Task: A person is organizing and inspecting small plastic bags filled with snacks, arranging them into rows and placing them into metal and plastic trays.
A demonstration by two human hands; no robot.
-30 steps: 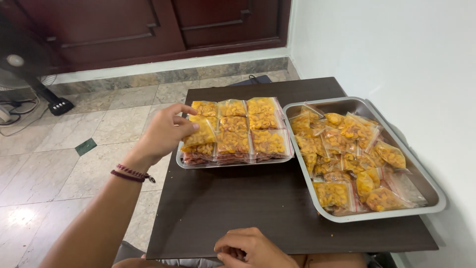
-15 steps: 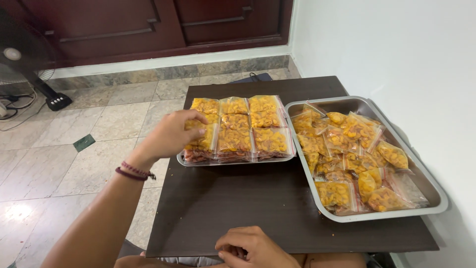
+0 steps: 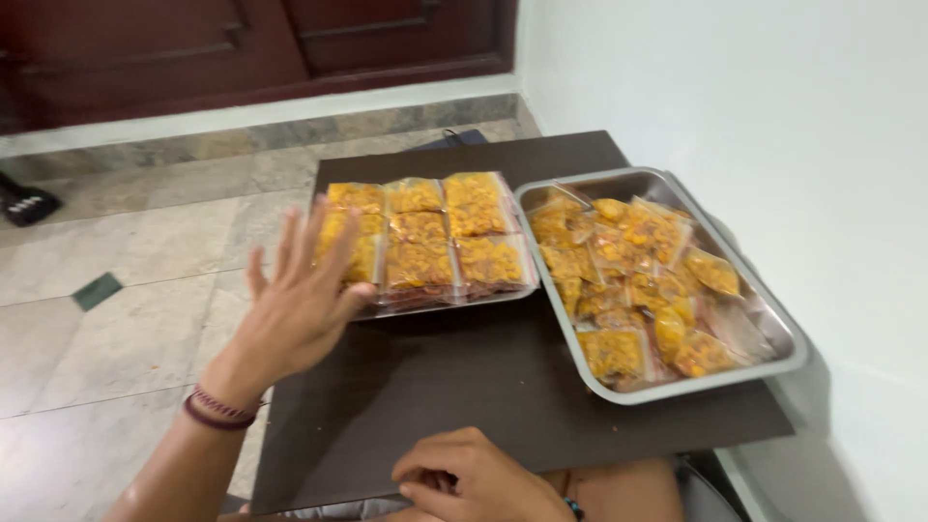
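Step in hand: the left hand is squaring up the tidy block of clear plastic packets of yellow-orange snack on the flat metal tray; this reads as straightening the near left edge of the rows
Left hand: fingers spread wide and flat, gripping nothing; the hand is level with the block's left column, whether touching it I cannot tell; a dark red corded band sits at the wrist
Right hand: right hand rests at the near edge of the dark brown wooden surface; fingers curled inward, whether on something I cannot tell
Packets: three columns lying flat on the tray, near the surface's far left; just beside it the deep steel pan holds a loose heap of like packets
Next move calls for: judging by the heap, a reach to the pan for one packet; a light pinch, since the film looks slippery
Against half a second ago: the left fingers were curled on the left column; now they are open and drawn back; the right hand lies unchanged
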